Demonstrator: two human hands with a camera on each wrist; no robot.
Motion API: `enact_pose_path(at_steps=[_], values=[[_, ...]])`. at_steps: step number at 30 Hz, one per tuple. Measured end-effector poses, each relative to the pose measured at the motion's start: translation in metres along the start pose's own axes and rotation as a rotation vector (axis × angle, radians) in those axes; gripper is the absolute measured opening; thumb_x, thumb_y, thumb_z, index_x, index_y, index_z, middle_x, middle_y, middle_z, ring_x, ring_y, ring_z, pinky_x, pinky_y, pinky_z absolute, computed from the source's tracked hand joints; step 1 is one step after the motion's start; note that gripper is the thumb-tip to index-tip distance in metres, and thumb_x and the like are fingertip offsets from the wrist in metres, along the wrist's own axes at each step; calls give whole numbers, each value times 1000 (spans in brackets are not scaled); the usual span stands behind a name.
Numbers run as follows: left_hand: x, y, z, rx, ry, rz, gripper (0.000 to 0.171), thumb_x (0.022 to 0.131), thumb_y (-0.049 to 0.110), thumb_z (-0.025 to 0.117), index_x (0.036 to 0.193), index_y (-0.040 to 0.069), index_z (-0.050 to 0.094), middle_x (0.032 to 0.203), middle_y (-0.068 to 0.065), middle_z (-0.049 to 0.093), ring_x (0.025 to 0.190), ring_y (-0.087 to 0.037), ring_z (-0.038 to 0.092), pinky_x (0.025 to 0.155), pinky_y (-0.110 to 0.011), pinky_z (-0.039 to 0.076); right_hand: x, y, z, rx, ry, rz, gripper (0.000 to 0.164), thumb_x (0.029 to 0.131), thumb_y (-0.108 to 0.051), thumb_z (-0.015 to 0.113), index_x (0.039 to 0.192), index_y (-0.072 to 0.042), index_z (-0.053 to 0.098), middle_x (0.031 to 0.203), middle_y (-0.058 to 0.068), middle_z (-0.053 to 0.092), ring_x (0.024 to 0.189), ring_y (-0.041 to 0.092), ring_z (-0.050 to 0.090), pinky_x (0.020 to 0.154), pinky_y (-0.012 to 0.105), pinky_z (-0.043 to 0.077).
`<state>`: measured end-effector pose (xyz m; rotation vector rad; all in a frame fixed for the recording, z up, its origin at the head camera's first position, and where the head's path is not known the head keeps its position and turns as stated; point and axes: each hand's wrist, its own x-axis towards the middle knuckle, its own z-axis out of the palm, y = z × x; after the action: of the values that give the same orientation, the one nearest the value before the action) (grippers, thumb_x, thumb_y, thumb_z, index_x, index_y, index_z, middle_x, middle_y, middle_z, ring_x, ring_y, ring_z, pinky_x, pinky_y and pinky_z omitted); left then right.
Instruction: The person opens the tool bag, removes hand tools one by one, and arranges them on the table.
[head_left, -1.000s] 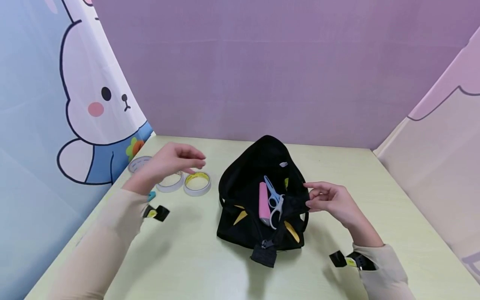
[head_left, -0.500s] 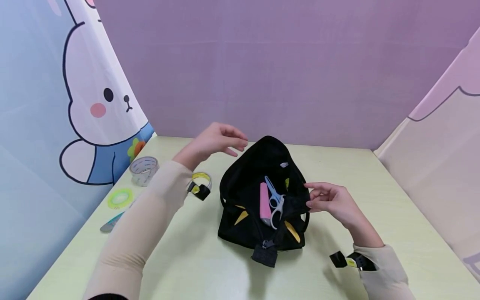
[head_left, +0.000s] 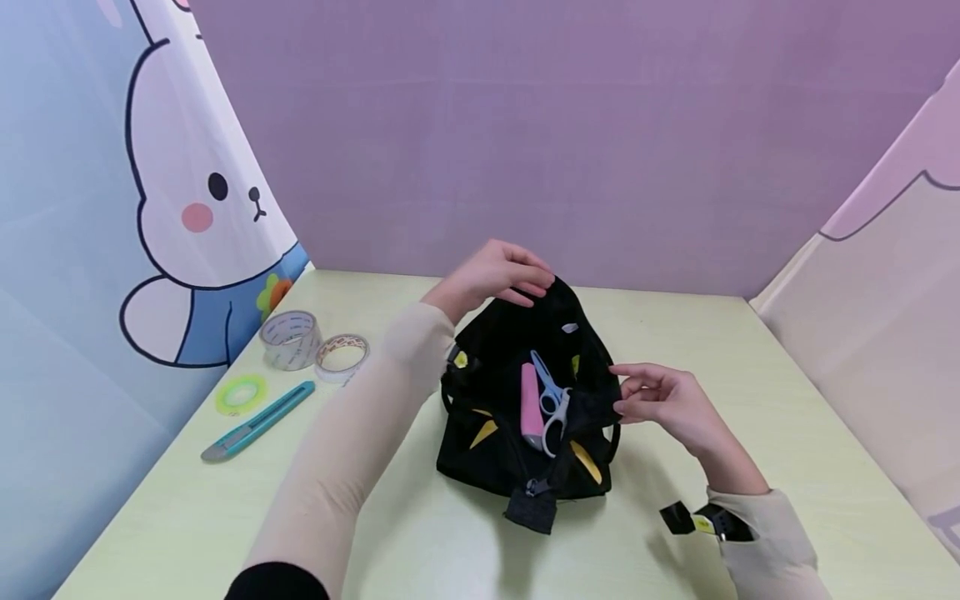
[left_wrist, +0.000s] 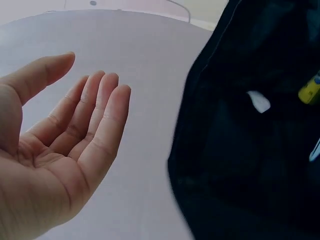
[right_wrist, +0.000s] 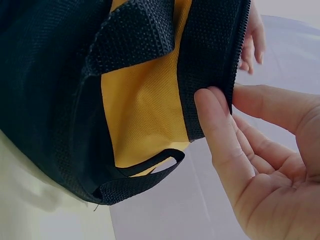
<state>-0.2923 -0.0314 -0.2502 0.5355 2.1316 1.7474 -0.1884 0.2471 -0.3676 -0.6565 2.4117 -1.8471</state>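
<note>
A black zip bag (head_left: 465, 454) with yellow patches stands with its mouth spread wide in the head view. Inside lie a long pink object (head_left: 530, 404) with a grey end and scissors (head_left: 544, 375) with blue and grey parts. My right hand (head_left: 663, 400) pinches the bag's zippered edge on the right between thumb and fingers; the right wrist view shows the zip teeth (right_wrist: 240, 55) beside the fingertips. My left hand (head_left: 498, 273) overlaps the bag's far rim in the head view, fingers loosely bent. The left wrist view shows that hand holding nothing, beside the bag's dark wall.
On the table's left lie a wide clear tape roll (head_left: 292, 358), a narrower tape roll (head_left: 330, 372), a light green tape roll (head_left: 259, 392) and a teal box cutter (head_left: 258, 423). A purple cloth wall (head_left: 600, 150) rises behind the table.
My left hand has moved right, from above the tape rolls to the bag's far rim. My left forearm now hides the yellow-lined roll. The right hand keeps its hold on the bag.
</note>
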Motion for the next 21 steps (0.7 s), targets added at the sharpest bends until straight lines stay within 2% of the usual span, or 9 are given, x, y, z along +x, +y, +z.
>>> enact_pose_path(at_steps=[5, 12, 18, 21], values=[[15, -13, 13, -32, -21, -44, 28, 97, 6, 64, 121, -7, 66, 123, -26, 64, 112, -36, 64, 80, -36, 59, 0, 0, 1, 5, 5, 9, 48, 86, 13, 67, 130, 19, 51, 87, 8, 62, 77, 13, 70, 69, 35, 61], [34, -41, 31, -64, -59, -119, 25, 98, 6, 62, 119, -7, 66, 121, -24, 66, 109, -34, 66, 80, -36, 60, 1, 0, 2, 7, 8, 11, 47, 86, 13, 66, 130, 20, 51, 87, 8, 62, 76, 13, 70, 69, 35, 61], [41, -62, 44, -92, -71, -171, 26, 95, 5, 66, 118, -7, 68, 114, -21, 70, 96, -26, 70, 78, -35, 60, 0, -1, 4, 11, 3, 10, 46, 87, 13, 65, 130, 20, 50, 86, 8, 62, 76, 14, 70, 68, 36, 61], [42, -71, 48, -87, -72, -191, 26, 94, 6, 68, 117, -6, 69, 113, -22, 70, 98, -28, 70, 78, -35, 60, 0, -2, 4, 9, 5, 4, 46, 86, 14, 65, 130, 21, 50, 86, 8, 62, 76, 14, 70, 68, 35, 61]])
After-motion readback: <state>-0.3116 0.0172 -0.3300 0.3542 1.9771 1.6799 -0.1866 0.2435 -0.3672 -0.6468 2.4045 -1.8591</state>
